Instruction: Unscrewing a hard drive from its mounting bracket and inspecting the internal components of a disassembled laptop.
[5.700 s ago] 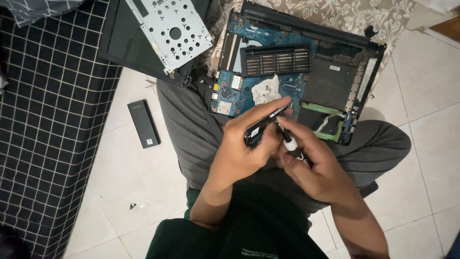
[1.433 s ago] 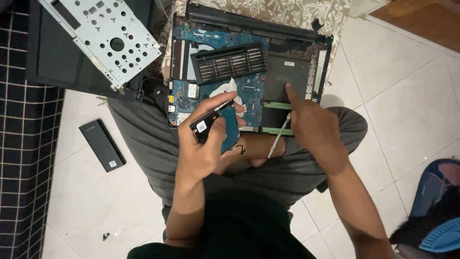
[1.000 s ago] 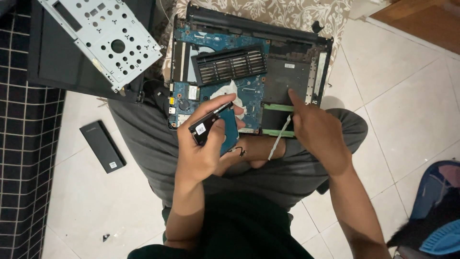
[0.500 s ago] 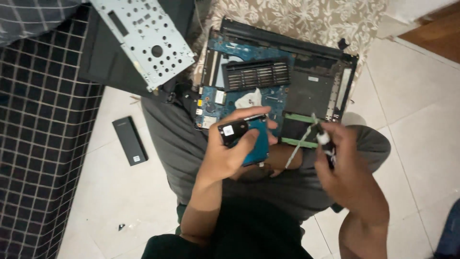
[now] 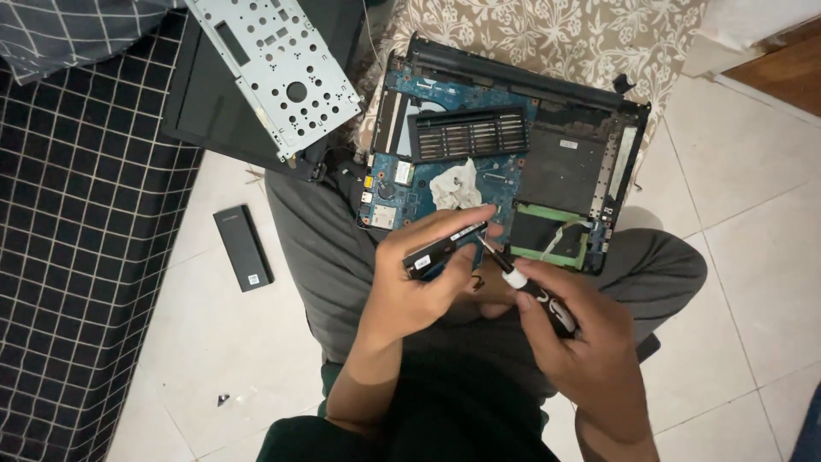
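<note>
My left hand (image 5: 419, 287) pinches a small flat black rigid component (image 5: 440, 248) by its edges, light and fragile; my right hand (image 5: 581, 342) grips a black-handled screwdriver (image 5: 522, 282), centre frame.

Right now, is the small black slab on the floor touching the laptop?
No, the black slab lies alone on the tiles, apart from the opened laptop.
</note>
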